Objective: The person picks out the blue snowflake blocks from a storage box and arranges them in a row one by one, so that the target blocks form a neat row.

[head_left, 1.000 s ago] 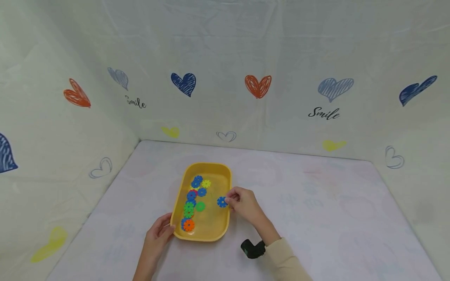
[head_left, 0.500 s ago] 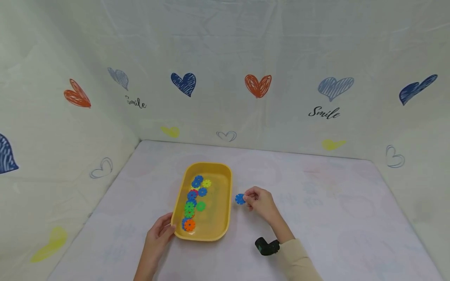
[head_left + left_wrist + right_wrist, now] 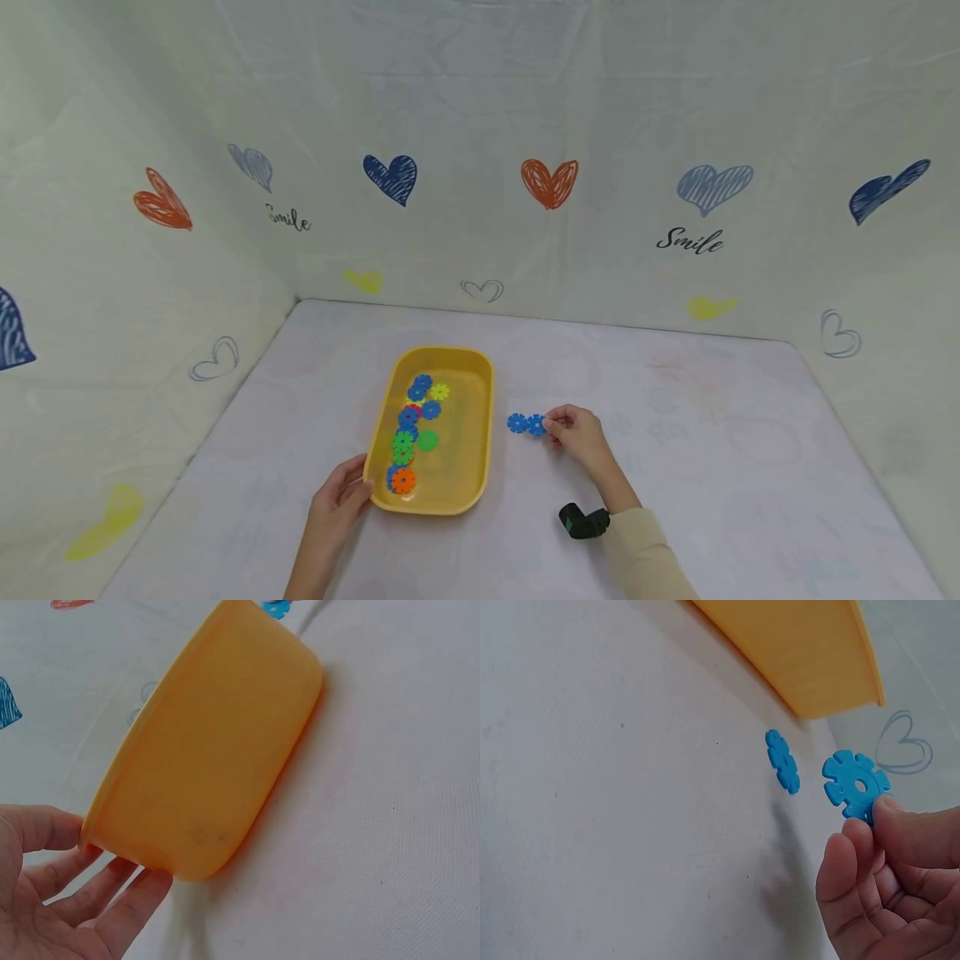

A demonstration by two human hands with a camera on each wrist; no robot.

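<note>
My left hand [image 3: 337, 500] grips the near left corner of a yellow plastic tray [image 3: 483, 454]; the left wrist view has the thumb at the rim [image 3: 84, 832] and fingers against the outer wall. To the tray's right, my right hand [image 3: 581, 437] pinches a blue notched disc [image 3: 845, 780] between thumb and fingers, apart from the table. A second blue notched disc [image 3: 782, 761] lies on the table beside the tray. Inside the tray, mostly along its left side, are several notched discs: blue ones [image 3: 431, 409], green ones [image 3: 427, 441], an orange one [image 3: 403, 481] and a yellow one [image 3: 440, 392].
The white table [image 3: 675, 467] extends to the right of the hands. Behind it hangs a pale curtain [image 3: 480, 100] printed with hearts. A black device [image 3: 583, 522] is worn on the right wrist.
My right hand has moved right from over the tray, out past its rim, with a blue notched disc. A blue disc on the table now shows left of the held one. The left hand stays.
</note>
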